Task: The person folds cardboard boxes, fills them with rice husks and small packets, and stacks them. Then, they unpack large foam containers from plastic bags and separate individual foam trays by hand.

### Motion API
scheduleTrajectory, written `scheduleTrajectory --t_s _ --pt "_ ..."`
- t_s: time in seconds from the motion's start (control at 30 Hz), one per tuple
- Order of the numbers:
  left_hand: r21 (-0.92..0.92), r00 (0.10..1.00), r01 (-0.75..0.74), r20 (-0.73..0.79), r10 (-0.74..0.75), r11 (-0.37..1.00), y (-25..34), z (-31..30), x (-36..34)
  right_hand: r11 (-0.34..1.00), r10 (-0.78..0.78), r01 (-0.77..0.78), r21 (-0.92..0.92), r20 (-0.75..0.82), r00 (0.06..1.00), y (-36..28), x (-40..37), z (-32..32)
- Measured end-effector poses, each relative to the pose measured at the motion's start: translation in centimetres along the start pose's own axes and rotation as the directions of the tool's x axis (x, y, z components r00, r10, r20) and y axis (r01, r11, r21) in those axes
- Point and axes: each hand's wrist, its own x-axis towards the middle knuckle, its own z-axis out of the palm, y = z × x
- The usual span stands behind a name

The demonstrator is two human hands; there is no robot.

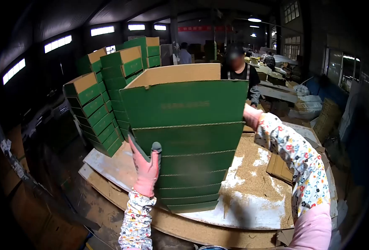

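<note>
In front of me stands a tall stack of green cardboard boxes (188, 141), narrowing towards its base, with the brown inside of the open top box showing. My left hand (145, 164), in a pink glove with a dark grip coating, lies along the stack's left side, fingers stretched out and thumb apart. At the right edge of the upper boxes is my right hand (252, 116), also in a pink glove; its fingers are hidden behind the boxes. The stack rests on a worn, white-flecked board table (255, 183).
More stacks of green boxes (95, 112) rise at the back left of the table. A flat brown cardboard piece (279, 167) lies to the right. Across the table stands a person (243, 75) in dark clothing. Cluttered worktables (278, 92) fill the background.
</note>
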Motion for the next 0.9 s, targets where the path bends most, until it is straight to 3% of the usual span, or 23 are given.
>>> scheduleTrajectory --t_s 0.03,0.1,0.17,0.2,0.23,0.27,0.33,0.37,0.43,0.53,0.57,0.6,0.67,0.73,0.8,0.83,0.9 --pt "-0.131 0.995 0.099 0.045 -0.094 0.986 0.3 -0.6 -0.1 1.0 0.007 -0.007 0.025 0.019 1.0 0.2 -0.1 1.8" --pt "0.067 0.98 -0.135 0.154 0.123 0.989 -0.7 -2.3 0.9 0.994 0.002 -0.006 0.106 0.043 0.999 1.0 -1.3 6.1" --pt "0.061 0.952 -0.298 -0.055 0.301 0.953 0.5 -3.7 3.4 0.971 0.022 -0.032 0.236 0.046 0.999 3.2 -3.3 11.0" --pt "-0.076 0.927 -0.356 -0.15 0.343 0.931 1.8 -4.1 5.0 0.95 0.042 -0.054 0.307 0.046 0.998 4.6 -4.3 13.5" --pt "-0.046 0.901 -0.423 -0.128 0.414 0.905 2.2 -4.8 6.3 0.921 0.068 -0.08 0.381 0.044 0.997 6.2 -5.2 15.7" --pt "-0.054 0.891 -0.454 -0.058 0.451 0.889 1.7 -4.5 7.8 0.886 0.095 -0.106 0.451 0.047 0.994 7.6 -5.9 17.6" --pt "-0.183 0.933 -0.236 0.233 0.275 0.954 3.5 -4.2 7.8 0.8 0.147 -0.166 0.576 0.08 0.986 9.6 -5.8 20.8" --pt "-0.227 0.894 -0.114 0.401 0.199 0.967 3.6 -4.5 8.8 0.75 0.175 -0.205 0.629 0.111 0.978 10.1 -5.4 23.0" --pt "-0.191 0.726 -0.42 0.516 0.454 0.887 0.4 -4.6 11.3 0.662 0.229 -0.286 0.693 0.176 0.957 10.5 -3.9 27.2" --pt "-0.188 0.712 -0.536 0.424 0.56 0.823 -3.6 -8.1 14.0 0.511 0.284 -0.37 0.775 0.254 0.924 9.8 -0.9 34.1" --pt "-0.237 0.74 -0.557 0.293 0.605 0.796 -5.4 -9.1 14.9 0.46 0.294 -0.395 0.795 0.284 0.913 9.5 0.5 36.7" --pt "-0.213 0.795 -0.514 0.244 0.555 0.831 -6.6 -10.7 15.9 0.407 0.299 -0.416 0.813 0.311 0.902 8.9 2.2 39.3" --pt "-0.018 0.815 -0.57 0.109 0.568 0.821 -9.8 -14.5 18.3 0.305 0.305 -0.44 0.845 0.351 0.885 7.3 6.4 45.1" --pt "0.235 0.687 -0.723 0.142 0.713 0.65 -12.4 -18.6 22.2 0.211 0.311 -0.447 0.869 0.374 0.874 4.9 11.7 50.8" --pt "0.225 0.646 -0.761 0.363 0.672 0.609 -12.8 -21.1 24.9 0.112 0.328 -0.449 0.887 0.393 0.859 2.3 17.4 56.5" --pt "0.241 0.652 -0.751 0.422 0.63 0.615 -13.6 -21.5 25.7 0.074 0.339 -0.446 0.892 0.398 0.852 1.0 20.4 58.9" --pt "0.341 0.746 -0.661 0.398 0.534 0.668 -16.1 -21.1 27.3 0.008 0.367 -0.439 0.899 0.406 0.837 -1.1 25.7 63.0"
